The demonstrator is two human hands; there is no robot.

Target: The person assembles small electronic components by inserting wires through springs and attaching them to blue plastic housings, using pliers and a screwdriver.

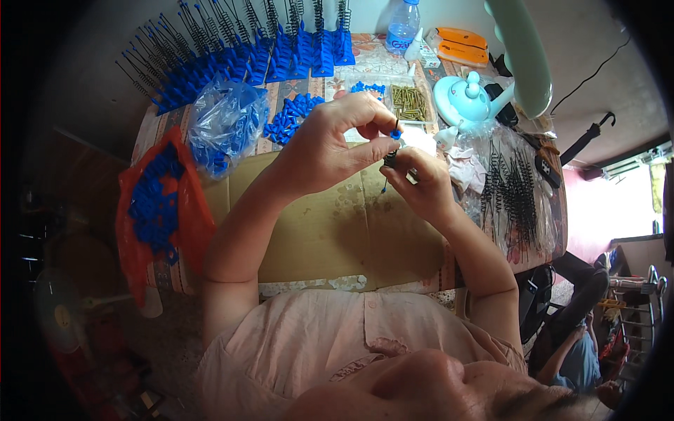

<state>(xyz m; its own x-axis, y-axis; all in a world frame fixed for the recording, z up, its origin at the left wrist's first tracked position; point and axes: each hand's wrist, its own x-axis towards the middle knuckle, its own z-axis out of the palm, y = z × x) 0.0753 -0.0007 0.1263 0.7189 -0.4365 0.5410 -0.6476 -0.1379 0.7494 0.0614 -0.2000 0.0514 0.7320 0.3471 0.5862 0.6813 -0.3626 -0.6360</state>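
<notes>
Above the cardboard sheet (316, 224), both of my hands meet over a black coil spring (390, 161) with a thin straight end, tipped in blue, sticking out below. My right hand (423, 184) pinches the spring between thumb and fingers. A small blue plastic piece (396, 133) sits at the spring's upper end, and the fingertips of my left hand (344, 137) are closed on it. Whether the piece is fully seated on the spring is too small to tell. Loose blue plastic pieces (291, 116) lie in a pile behind my left wrist.
Rows of blue bases with upright springs (281, 59) line the back left. An orange bag (126, 210) and a clear bag (228, 116) hold blue parts. A compartment box with brass-coloured pieces (409, 104), a pale blue lamp base (467, 102), a bottle (403, 28) and black springs (512, 193) stand around.
</notes>
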